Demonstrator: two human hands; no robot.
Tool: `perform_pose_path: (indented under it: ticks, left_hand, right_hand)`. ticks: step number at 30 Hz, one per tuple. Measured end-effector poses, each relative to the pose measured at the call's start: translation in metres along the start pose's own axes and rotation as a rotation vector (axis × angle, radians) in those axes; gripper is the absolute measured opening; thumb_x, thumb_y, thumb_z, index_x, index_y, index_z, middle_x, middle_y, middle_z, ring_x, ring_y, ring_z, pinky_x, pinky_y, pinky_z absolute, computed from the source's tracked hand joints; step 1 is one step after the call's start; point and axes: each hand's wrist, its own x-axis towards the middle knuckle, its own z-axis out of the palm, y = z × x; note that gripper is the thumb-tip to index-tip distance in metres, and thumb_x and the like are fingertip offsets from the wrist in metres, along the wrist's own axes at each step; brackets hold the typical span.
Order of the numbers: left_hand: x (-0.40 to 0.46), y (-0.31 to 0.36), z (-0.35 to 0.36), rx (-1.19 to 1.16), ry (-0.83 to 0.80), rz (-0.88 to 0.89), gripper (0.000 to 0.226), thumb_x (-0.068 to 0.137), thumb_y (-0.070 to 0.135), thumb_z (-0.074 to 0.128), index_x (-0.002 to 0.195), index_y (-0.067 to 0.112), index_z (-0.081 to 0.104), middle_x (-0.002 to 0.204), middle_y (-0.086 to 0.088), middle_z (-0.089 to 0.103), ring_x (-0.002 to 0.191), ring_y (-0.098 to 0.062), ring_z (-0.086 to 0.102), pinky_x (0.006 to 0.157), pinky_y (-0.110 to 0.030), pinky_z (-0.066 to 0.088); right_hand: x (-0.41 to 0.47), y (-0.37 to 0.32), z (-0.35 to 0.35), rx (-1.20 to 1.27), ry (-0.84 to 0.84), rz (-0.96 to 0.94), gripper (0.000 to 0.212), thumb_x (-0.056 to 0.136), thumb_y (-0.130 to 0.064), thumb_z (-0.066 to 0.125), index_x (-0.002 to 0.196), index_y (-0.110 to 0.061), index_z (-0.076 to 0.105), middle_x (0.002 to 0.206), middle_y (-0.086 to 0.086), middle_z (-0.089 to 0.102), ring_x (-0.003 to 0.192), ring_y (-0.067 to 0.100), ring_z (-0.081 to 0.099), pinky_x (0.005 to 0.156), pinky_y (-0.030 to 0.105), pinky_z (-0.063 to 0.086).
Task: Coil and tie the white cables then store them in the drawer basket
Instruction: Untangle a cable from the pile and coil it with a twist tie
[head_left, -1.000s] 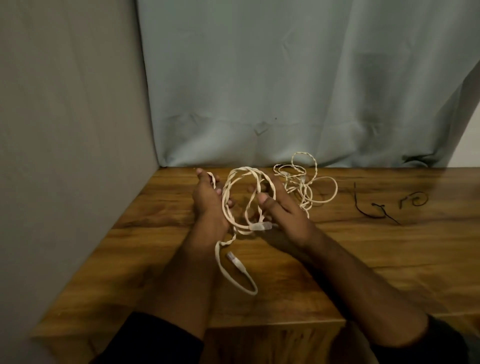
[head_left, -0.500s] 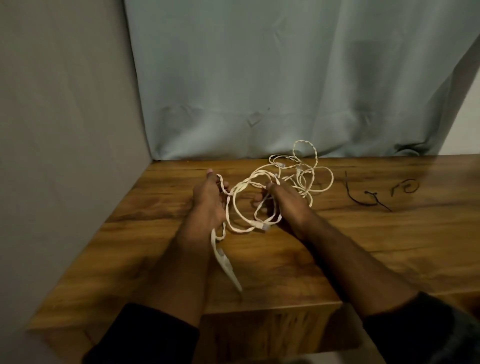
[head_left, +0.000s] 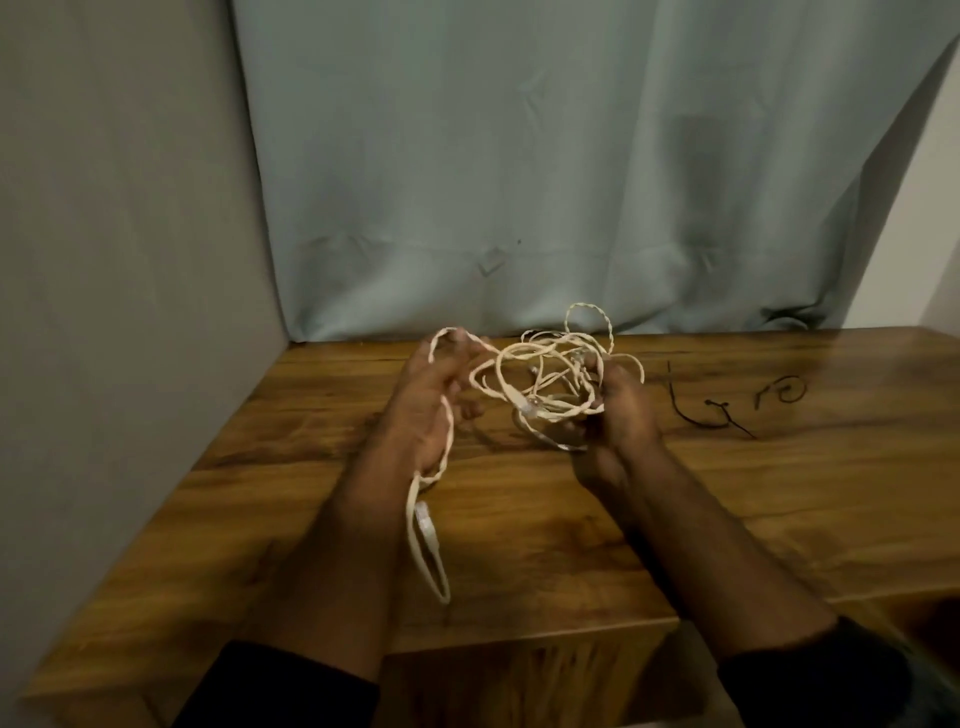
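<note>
A white twisted cable (head_left: 545, 374) hangs in loose loops between both hands above the wooden table (head_left: 779, 493). My left hand (head_left: 431, 400) holds one strand, which runs over the fingertips and down past the wrist to a hanging loop with a plug (head_left: 426, 525). My right hand (head_left: 618, 410) grips the bundle of loops at its right side. Behind the held loops, more white cable (head_left: 592, 322) lies tangled at the back of the table. No drawer basket is in view.
Two black ties lie on the table to the right: a bent one (head_left: 701, 415) and a curled one (head_left: 784, 389). A grey wall (head_left: 130, 312) stands on the left and a pale blue curtain (head_left: 519, 182) at the back. The table's front edge is near my forearms.
My hands have moved apart, the right one shifting right to the loops' far side. The loop between them has stretched wider, and the plug end hangs lower from my left hand.
</note>
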Motion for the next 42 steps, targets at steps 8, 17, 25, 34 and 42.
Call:
perform_pose_path:
  ticks: [8,17,25,34,42]
  left_hand:
    - [-0.004,0.000,-0.001,0.048,0.130,0.034,0.016,0.092,0.003,0.069,0.089,0.017,0.061,0.082,-0.010,0.073,0.052,-0.012,0.066,0.036,-0.016,0.042]
    - [0.010,0.016,-0.037,-0.253,0.693,0.184,0.010,0.105,0.022,0.056,0.113,0.016,0.056,0.079,-0.004,0.065,0.058,-0.010,0.057,0.040,-0.015,0.043]
    - [0.021,0.009,-0.078,-0.301,0.996,0.113,0.013,0.107,0.029,0.047,0.099,0.026,0.057,0.068,-0.001,0.059,0.034,-0.010,0.038,0.038,-0.013,0.029]
    - [0.041,0.008,-0.089,-0.160,0.939,0.020,0.041,0.072,0.040,0.075,0.104,0.015,0.068,0.104,-0.007,0.076,0.087,-0.031,0.075,0.081,-0.053,0.061]
    - [-0.001,0.003,-0.034,1.279,0.818,0.517,0.059,0.097,0.054,0.050,0.142,0.016,0.050,0.154,-0.016,0.044,0.145,-0.035,0.038,0.114,-0.054,0.033]
  right_hand:
    - [-0.006,0.007,0.003,-0.271,-0.013,-0.161,0.013,0.107,-0.020,0.055,0.107,-0.017,0.068,0.088,0.015,0.073,0.059,0.027,0.068,0.049,0.041,0.058]
    - [-0.017,0.008,0.018,-0.167,-0.068,-0.082,0.022,0.103,0.001,0.040,0.099,-0.013,0.057,0.090,0.011,0.063,0.068,0.018,0.073,0.058,0.036,0.060]
    - [-0.051,0.034,0.024,-1.156,-0.671,-0.698,0.060,0.102,-0.060,0.040,0.151,-0.025,0.043,0.145,-0.006,0.044,0.135,0.009,0.047,0.110,0.034,0.045]
    - [-0.054,0.049,0.033,-1.271,-0.874,-0.670,0.021,0.107,-0.023,0.050,0.094,-0.028,0.066,0.096,-0.002,0.073,0.092,0.015,0.069,0.082,0.039,0.054]
    - [-0.052,0.028,0.035,-0.434,-0.286,-0.203,0.025,0.113,-0.025,0.037,0.105,-0.006,0.052,0.049,0.001,0.049,0.035,0.024,0.054,0.044,0.040,0.054]
